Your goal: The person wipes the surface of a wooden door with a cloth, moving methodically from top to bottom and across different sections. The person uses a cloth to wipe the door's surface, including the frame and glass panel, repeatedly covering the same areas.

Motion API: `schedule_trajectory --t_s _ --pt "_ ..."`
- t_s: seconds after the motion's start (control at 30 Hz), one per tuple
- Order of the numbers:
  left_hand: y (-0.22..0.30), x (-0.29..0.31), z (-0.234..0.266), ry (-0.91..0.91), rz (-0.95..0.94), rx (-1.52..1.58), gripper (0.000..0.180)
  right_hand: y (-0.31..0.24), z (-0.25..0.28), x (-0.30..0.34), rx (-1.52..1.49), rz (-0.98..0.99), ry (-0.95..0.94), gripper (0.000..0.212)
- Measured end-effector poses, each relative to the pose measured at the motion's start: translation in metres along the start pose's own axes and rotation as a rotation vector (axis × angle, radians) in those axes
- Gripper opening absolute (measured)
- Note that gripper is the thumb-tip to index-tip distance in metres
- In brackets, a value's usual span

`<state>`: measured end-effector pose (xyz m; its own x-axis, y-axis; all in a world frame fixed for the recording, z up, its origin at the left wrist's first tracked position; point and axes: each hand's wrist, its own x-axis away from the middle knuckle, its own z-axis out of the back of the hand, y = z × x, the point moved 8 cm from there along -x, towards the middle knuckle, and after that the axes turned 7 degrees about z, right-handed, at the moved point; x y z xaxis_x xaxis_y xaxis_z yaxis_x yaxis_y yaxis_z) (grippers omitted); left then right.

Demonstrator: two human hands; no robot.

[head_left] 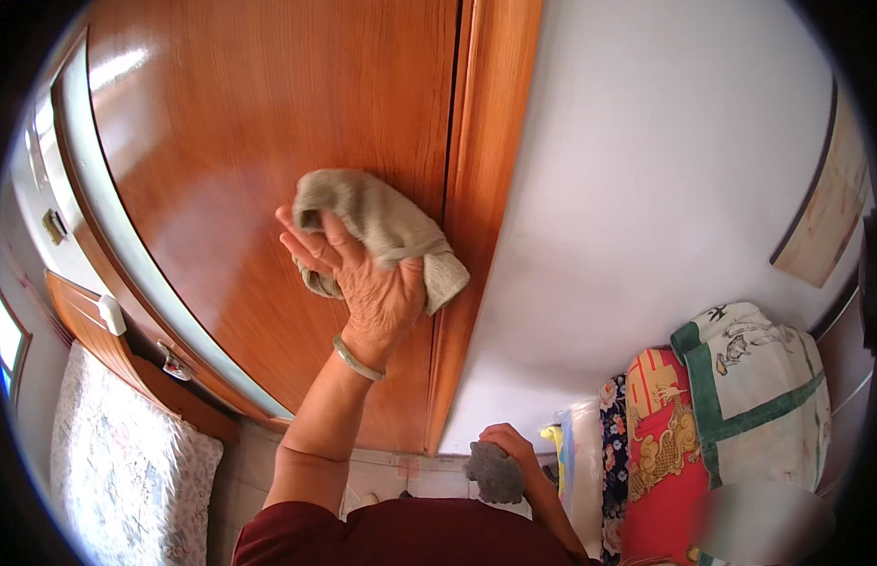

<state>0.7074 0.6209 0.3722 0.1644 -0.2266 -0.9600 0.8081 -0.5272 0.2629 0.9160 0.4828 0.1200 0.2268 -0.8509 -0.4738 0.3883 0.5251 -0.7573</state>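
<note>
A beige-grey cloth (391, 217) lies bunched against the glossy wooden door (222, 189), close to the right-hand wooden frame (490, 170). My left hand (372, 288) presses the cloth to the door, fingers partly spread, with part of the fabric looped over and under them. A pale bangle sits on that wrist. Lower down, in front of my body, my right hand (514, 441) grips a dark grey, fuzzy cloth (496, 473). It hangs bunched below the fingers, whose tips are partly hidden.
The door's metal latch (174, 361) is at its left edge. A floral-covered bed (137, 462) with a wooden headboard stands at lower left. Folded bedding (660, 453) and a white-and-green fabric (759, 396) are piled at right, by a white wall (637, 189). A picture panel (825, 208) hangs far right.
</note>
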Motion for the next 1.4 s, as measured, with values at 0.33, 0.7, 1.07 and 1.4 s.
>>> schedule_trajectory --t_s 0.33,0.7,1.07,1.4 --pt "-0.002 0.012 -0.011 -0.001 0.019 -0.134 0.062 -0.043 -0.009 -0.081 0.254 0.390 0.101 0.031" --pt "0.047 -0.170 0.025 0.106 -0.265 -0.139 0.049 -0.054 -0.019 -0.135 0.263 0.536 0.337 0.015" --pt "0.085 -0.357 0.037 0.385 -0.459 -0.065 0.045 -0.065 0.018 -0.147 -0.181 0.484 0.058 0.014" --pt "0.151 -0.483 0.020 0.495 -0.666 -0.373 0.039 -0.043 0.016 -0.163 -0.016 0.440 0.168 0.013"
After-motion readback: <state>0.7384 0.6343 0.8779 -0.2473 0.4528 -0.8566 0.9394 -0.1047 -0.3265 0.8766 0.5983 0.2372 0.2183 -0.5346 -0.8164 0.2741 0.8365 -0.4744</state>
